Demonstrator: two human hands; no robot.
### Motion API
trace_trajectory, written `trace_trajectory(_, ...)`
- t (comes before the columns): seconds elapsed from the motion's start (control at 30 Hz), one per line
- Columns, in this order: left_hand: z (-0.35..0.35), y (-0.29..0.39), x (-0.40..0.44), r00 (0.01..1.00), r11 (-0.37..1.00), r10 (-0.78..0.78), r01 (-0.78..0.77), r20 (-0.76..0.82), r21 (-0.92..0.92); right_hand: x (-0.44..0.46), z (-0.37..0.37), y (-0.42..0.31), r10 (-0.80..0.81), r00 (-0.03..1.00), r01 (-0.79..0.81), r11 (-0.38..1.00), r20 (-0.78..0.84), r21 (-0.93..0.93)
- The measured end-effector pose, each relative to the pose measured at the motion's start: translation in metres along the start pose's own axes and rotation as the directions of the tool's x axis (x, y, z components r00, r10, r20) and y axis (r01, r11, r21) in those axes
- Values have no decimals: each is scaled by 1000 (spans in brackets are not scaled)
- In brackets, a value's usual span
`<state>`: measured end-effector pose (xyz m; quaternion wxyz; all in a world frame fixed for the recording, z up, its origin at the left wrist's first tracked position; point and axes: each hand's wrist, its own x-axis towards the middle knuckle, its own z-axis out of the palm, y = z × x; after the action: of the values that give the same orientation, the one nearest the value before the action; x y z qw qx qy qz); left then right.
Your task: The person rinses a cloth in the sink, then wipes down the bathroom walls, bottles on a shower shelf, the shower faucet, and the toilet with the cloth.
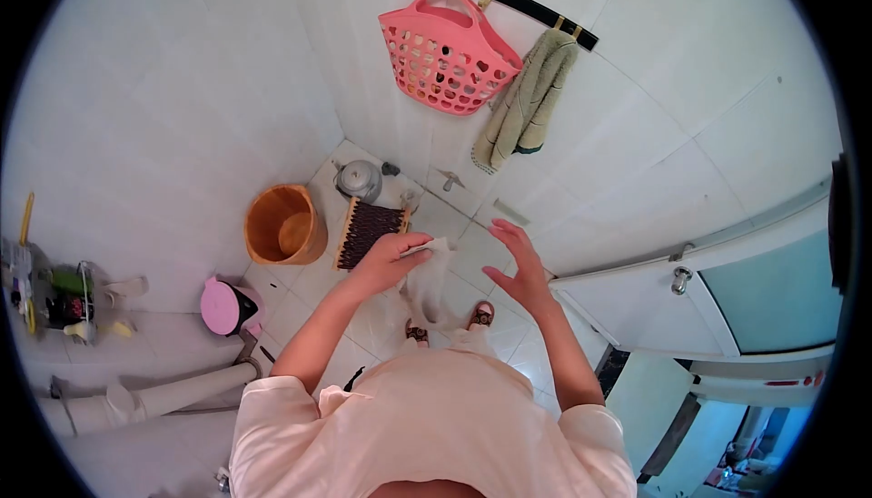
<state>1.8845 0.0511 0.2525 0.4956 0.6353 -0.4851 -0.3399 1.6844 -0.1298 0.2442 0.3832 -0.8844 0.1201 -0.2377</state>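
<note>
My left hand [391, 260] is closed, thumb and fingers pinching the top edge of a thin, see-through whitish plastic bag [429, 291]. The bag hangs down limp from the fingers, in front of my legs. To the right of it, my right hand [520, 266] is held up with its fingers apart and nothing in it. Behind my left hand, on the floor, is a small folding stool [371, 230] with a dark woven seat.
A wooden bucket [286, 226], a metal kettle [360, 179] and a pink lidded bin [229, 307] stand on the tiled floor. On the wall hang a pink basket [447, 62] and a green towel [527, 103]. A door [654, 312] is at right, white pipes [154, 398] at left.
</note>
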Motion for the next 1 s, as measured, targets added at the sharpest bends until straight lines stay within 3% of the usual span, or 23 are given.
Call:
trace_trajectory(0.07, -10, 15, -4, 998, 994, 45, -49, 49, 96, 4, 13, 9, -46, 998, 48, 999, 52, -26)
trace_trajectory(0.17, -28, 49, -9, 963, 973, 61, -115, 261, 198, 6, 41, 19, -136, 977, 117, 986, 163, 117)
trace_trajectory(0.27, -40, 74, -23, 964, 942, 195, -236, 181, 241, 0, 50, 61, 4, 942, 6, 1000, 336, -28)
trace_trajectory(0.37, -65, 60, -33, 975, 837, 221, -175, -28, 518, -4, 16, 56, -32, 982, 29, 999, 185, 23)
trace_trajectory(0.47, -79, 25, -29, 986, 773, 154, -83, -59, 628, 17, -22, 29, -61, 965, 68, 997, 255, -19)
trace_trajectory(0.5, -81, 22, -19, 996, 755, -65, 92, -65, 649, 23, -25, 26, -69, 974, 75, 997, 214, -20)
trace_trajectory(0.6, -84, -62, 28, 963, 896, -180, 245, -202, 370, 42, -21, 59, 79, 969, -69, 996, 233, -51)
trace_trajectory(0.7, -46, -65, 49, 936, 923, -325, 345, -137, 168, 36, -17, 37, 109, 972, -111, 994, 209, -1)
trace_trajectory(0.8, 11, -47, 43, 955, 934, -295, 279, -41, -221, 16, -5, 2, 77, 992, -87, 992, 103, 94)
trace_trajectory(0.87, 42, -33, 34, 985, 979, -170, 166, -26, -116, 0, 1, -27, 138, 989, -141, 988, 46, 61)
trace_trajectory(0.93, 70, -19, 31, 999, 995, 47, -46, -14, 87, -6, 1, -42, 169, 986, -165, 951, 7, 263)
trace_trajectory(0.97, 72, 39, 21, 999, 969, 48, -50, 12, 242, -9, -1, -31, 258, 964, -262, 876, 66, 404)
trace_trajectory(1.0, 80, 41, 28, 996, 979, 81, -87, 44, 182, -17, -6, -19, 328, 935, -349, 767, 137, 538)
